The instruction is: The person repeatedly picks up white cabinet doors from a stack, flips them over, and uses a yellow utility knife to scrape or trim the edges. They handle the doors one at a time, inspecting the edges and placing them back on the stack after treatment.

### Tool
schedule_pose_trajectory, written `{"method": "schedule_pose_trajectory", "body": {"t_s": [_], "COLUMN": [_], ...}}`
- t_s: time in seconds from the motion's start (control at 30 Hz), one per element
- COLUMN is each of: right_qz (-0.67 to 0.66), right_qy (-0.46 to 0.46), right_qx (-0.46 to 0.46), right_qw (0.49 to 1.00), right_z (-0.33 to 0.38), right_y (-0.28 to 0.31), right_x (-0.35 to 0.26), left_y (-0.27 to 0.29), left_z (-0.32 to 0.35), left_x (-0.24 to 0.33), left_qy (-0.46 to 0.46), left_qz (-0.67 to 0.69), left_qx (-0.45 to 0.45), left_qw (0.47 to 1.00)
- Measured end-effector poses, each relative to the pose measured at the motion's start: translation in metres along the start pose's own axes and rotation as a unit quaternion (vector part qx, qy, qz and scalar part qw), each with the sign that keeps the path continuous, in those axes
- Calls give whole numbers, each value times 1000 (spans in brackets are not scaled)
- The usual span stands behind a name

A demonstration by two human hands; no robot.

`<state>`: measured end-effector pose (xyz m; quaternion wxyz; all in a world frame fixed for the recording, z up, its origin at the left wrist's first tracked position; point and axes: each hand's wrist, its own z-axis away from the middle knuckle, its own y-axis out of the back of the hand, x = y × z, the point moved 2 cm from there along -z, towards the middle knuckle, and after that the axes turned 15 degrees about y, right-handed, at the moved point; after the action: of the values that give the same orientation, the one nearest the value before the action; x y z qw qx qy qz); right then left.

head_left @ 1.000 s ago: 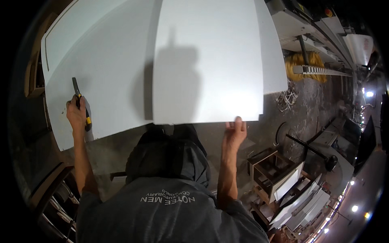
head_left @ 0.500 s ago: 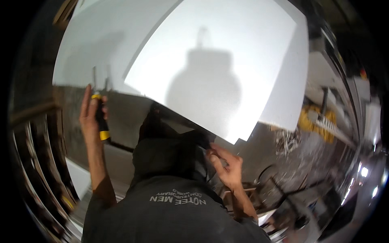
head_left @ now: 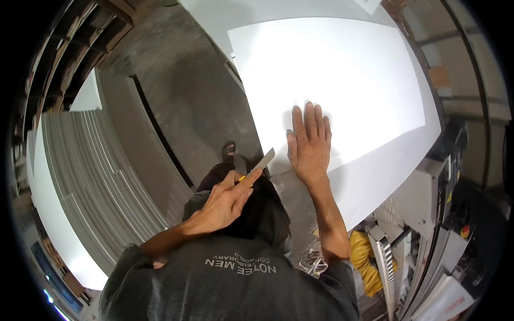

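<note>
My left hand (head_left: 227, 203) is closed around a utility knife, its fingers wrapped over the handle so that only a bit of yellow shows. The flat, angled blade of the utility knife (head_left: 263, 161) points up and right, close to the near corner of a bright white sheet (head_left: 353, 69). Fingers stretched out, my right hand (head_left: 309, 147) lies flat on that sheet near its front edge. Beneath the sheet is a larger white panel (head_left: 375, 160), showing along its right and far sides.
To the left stands a stack of grey-white boards (head_left: 101, 176). Dark shelving (head_left: 80, 48) fills the far left. At the lower right are a yellow cloth or bag (head_left: 364, 262) and a machine (head_left: 423, 192) with a red button (head_left: 465, 231). Concrete floor (head_left: 182, 64) lies between stack and panel.
My view has turned, so the sheet now sits to the right. My left hand has brought the utility knife in front of my body. My right hand has moved from beside me onto the sheet.
</note>
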<state>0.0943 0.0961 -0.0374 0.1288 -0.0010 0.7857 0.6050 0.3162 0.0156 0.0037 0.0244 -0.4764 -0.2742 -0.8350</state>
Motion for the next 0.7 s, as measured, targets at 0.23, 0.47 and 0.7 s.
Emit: {"method": "schedule_pose_trajectory", "body": {"t_s": [0.23, 0.47, 0.7], "right_qz": [6, 0, -6], "right_qy": [20, 37, 43], "right_qx": [4, 26, 33], "right_qw": [1000, 999, 999], "right_z": [3, 2, 1], "right_y": [-4, -6, -6], "right_x": [3, 0, 0], "left_y": [-34, -51, -59], "left_z": [22, 26, 23], "left_x": [-3, -4, -2], "left_qy": [33, 15, 45], "left_qz": [-42, -38, -37], "left_qx": [28, 75, 85], "left_qw": [998, 996, 995]}}
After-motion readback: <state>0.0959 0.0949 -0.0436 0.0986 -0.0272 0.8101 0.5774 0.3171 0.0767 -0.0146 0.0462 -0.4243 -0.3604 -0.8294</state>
